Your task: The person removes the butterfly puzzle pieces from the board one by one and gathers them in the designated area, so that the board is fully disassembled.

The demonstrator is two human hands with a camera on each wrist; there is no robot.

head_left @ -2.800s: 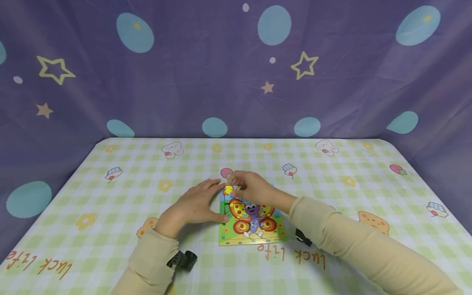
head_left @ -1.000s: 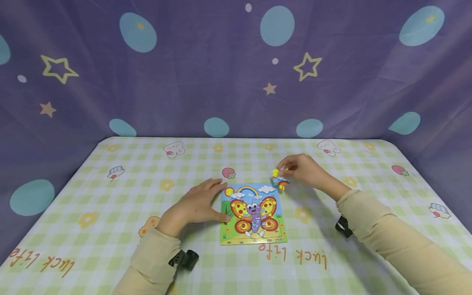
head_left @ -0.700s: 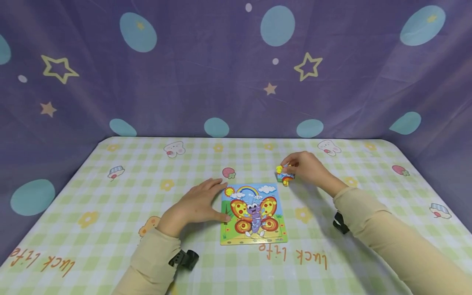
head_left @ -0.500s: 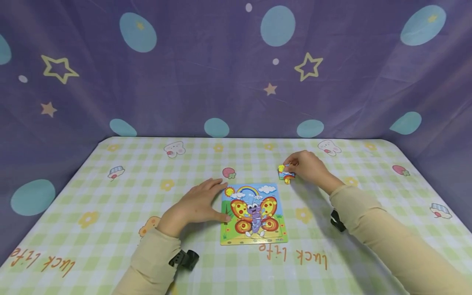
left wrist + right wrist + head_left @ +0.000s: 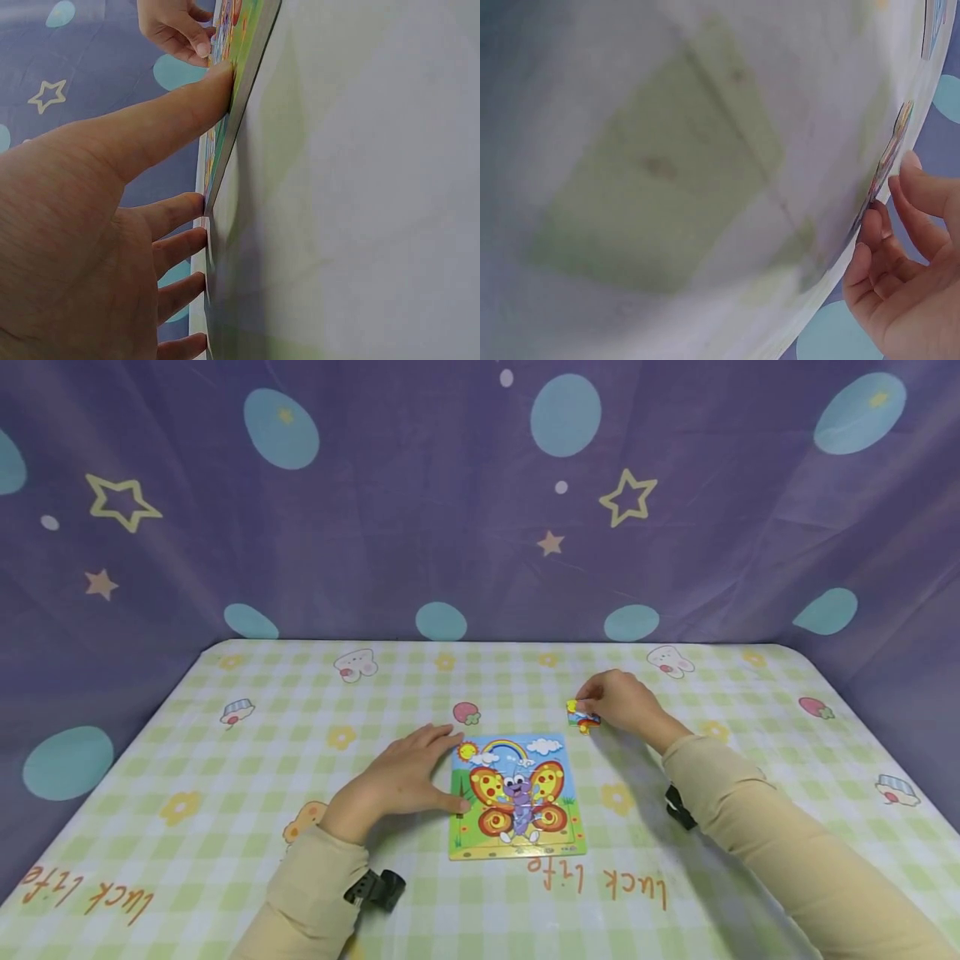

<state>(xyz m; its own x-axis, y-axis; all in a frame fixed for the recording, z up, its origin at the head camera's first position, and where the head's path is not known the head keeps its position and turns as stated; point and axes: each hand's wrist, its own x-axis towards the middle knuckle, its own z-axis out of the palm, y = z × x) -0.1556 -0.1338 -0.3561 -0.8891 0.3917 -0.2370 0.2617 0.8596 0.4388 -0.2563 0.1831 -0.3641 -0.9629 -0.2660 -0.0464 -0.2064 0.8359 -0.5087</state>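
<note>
The butterfly jigsaw puzzle board [image 5: 474, 839] lies flat on the table in the head view, showing a sun, a rainbow and clouds above a purple-bodied butterfly. My left hand [image 5: 401, 781] steadies its left side, with the thumb on the board's surface and the index fingertip at its upper left corner. The left wrist view shows that thumb [image 5: 176, 120] over the board's edge. Past the board's upper right corner, my right hand [image 5: 626, 703] pinches a small jigsaw piece [image 5: 583, 720] with yellow, blue and red print, low at the tabletop. Its fingers partly cover the piece.
A green-and-white checked tablecloth [image 5: 247, 760] with printed cartoons covers the table. A purple curtain [image 5: 375, 510] with stars and blue ovals hangs behind and at both sides. Black straps with wrist cameras [image 5: 378, 889] sit under both sleeves.
My right hand has moved from the board's upper left corner to beyond its upper right, carrying the jigsaw piece, which has come down flatter to the table. The left hand stays put.
</note>
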